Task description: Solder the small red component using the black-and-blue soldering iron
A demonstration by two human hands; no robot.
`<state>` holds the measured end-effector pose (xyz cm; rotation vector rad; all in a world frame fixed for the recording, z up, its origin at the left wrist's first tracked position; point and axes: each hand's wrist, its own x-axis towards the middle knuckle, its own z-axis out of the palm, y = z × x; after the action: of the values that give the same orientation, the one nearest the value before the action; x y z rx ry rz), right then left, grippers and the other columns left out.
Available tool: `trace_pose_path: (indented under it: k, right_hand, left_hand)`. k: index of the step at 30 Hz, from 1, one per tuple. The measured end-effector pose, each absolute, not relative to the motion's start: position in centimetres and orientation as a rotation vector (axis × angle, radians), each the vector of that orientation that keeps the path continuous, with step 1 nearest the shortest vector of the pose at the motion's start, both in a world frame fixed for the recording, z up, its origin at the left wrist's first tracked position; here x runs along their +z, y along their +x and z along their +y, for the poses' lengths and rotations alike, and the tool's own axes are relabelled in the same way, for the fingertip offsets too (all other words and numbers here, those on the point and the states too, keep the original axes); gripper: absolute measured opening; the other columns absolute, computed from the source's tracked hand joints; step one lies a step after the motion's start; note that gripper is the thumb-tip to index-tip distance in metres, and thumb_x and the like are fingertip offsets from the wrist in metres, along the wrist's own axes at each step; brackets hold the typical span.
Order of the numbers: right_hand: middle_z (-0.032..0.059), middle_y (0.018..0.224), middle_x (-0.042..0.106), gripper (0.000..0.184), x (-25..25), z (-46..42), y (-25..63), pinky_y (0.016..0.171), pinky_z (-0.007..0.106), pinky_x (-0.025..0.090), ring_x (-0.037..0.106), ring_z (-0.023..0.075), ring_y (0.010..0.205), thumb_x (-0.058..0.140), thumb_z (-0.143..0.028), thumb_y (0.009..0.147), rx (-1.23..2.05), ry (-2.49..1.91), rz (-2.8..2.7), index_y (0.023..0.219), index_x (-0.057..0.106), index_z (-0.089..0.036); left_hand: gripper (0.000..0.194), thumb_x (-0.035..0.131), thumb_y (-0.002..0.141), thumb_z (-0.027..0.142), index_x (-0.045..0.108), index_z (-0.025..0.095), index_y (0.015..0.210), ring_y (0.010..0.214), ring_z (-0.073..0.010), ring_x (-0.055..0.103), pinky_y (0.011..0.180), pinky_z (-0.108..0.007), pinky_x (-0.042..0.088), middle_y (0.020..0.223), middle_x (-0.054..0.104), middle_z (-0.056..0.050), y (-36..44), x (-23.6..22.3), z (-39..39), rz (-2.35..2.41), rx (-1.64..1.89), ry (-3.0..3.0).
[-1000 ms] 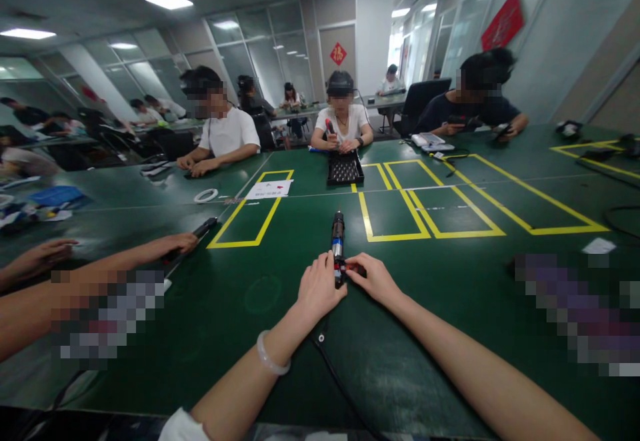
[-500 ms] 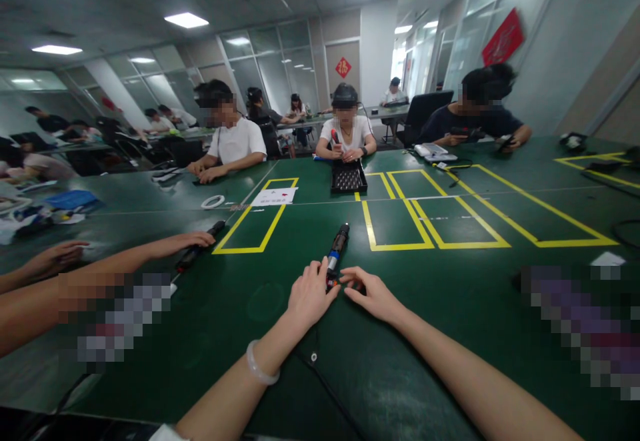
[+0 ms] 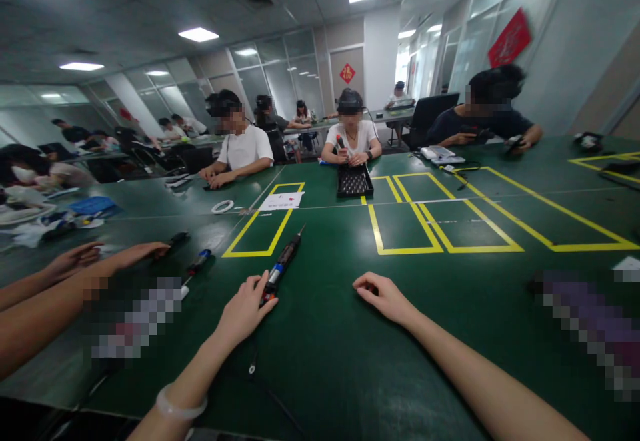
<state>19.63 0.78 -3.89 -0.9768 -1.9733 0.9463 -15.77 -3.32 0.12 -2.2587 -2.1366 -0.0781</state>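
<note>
My left hand (image 3: 246, 309) lies closed around the rear end of a dark electric screwdriver (image 3: 282, 262) with a blue and silver band. Its thin bit points away from me, up and to the right, and part of the grip is hidden under my fingers. A black cable (image 3: 273, 393) with a small ring on it runs from behind the tool toward me. Well to the right, my right hand (image 3: 386, 298) rests low over the green table (image 3: 325, 348). Its fingers are curled in together, with no object visible in them.
At the left, a co-worker's hands (image 3: 145, 252) are near another screwdriver (image 3: 200, 262). Yellow tape outlines (image 3: 407, 251) mark the table ahead. A white paper (image 3: 283, 201) lies inside one. Opposite, a person works over a black tray (image 3: 354, 181). Blurred-out items flank me.
My left hand has moved left with the electric screwdriver, which now tilts further right. My right hand has stayed back, its fingers more curled. The co-worker's hand has left the other screwdriver.
</note>
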Motion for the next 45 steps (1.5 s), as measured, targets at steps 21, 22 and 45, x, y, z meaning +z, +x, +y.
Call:
trace_pose_path:
  k: [21,22,45]
  right_hand:
    - [0.0041,0.088,0.066,0.015,-4.0,0.8,19.7,0.07,0.028,0.047,0.06,0.017,0.078,0.053,-0.022,0.087,0.897,-0.996,-2.029,0.095,0.066,-0.02]
    - [0.0042,0.088,0.066,0.015,-4.0,0.8,19.7,0.071,0.028,0.047,0.06,0.0171,0.079,0.053,-0.022,0.087,0.896,-0.994,-2.03,0.095,0.066,-0.02]
    - [-0.0022,0.07,0.057,0.026,-5.2,1.9,19.6,0.065,0.026,0.043,0.056,0.0141,0.067,0.053,-0.038,0.09,1.241,-0.871,-1.647,0.105,0.048,-0.018]
  left_hand:
    - [0.04,0.039,0.085,0.05,0.057,0.017,0.101,0.11,-0.0302,0.052,0.091,-0.042,0.044,0.131,0.047,-0.014,-24.2,0.6,-4.6,-1.943,-0.12,-1.971]
    - [0.038,0.037,0.086,0.048,0.058,0.017,0.096,0.109,-0.0301,0.052,0.09,-0.043,0.044,0.13,0.048,-0.013,-24.0,0.7,-4.6,-1.93,-0.105,-1.969]
    - [0.044,0.047,0.087,0.044,0.05,0.015,0.121,0.057,-0.0081,0.048,0.055,-0.022,0.039,0.065,0.05,0.004,2.6,-1.2,2.8,-2.057,-1.522,-3.303]
